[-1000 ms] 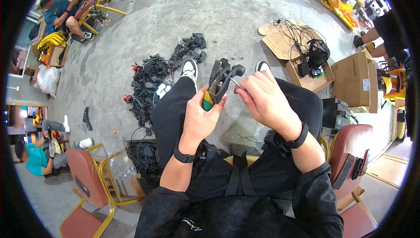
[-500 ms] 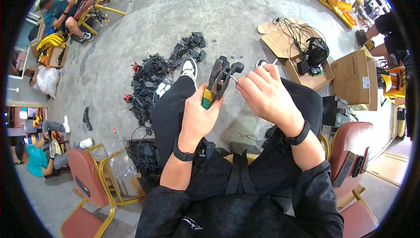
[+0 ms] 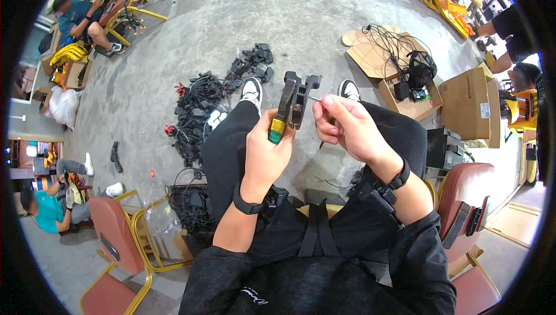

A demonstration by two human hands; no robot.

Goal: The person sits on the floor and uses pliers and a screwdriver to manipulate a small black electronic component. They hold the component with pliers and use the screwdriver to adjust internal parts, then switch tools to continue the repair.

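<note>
My left hand (image 3: 268, 144) is closed around a black two-armed part (image 3: 297, 103) with a ribbed side, held up in front of my knees. A yellow-and-green handle-like piece (image 3: 277, 131) sticks out beside its lower end; I cannot tell whether it belongs to the part or to a separate tool. Just right of it, my right hand (image 3: 347, 127) pinches a thin metal rod (image 3: 314, 99), whose tip points at the part's right arm. Something dark and slim shows below the curled fingers, its kind unclear.
A heap of black cabled units (image 3: 200, 106) lies by my left shoe. On the right are an open box with cables (image 3: 405, 98), a taller carton (image 3: 466, 103) and a black case (image 3: 445, 147). Red chairs (image 3: 116, 234) stand on both sides. Other people sit at the left; one is at the right edge.
My right hand has turned and dropped slightly, with its thumb now on top of the rod. The black part has tilted more upright in my left hand. The person at the right has bent lower.
</note>
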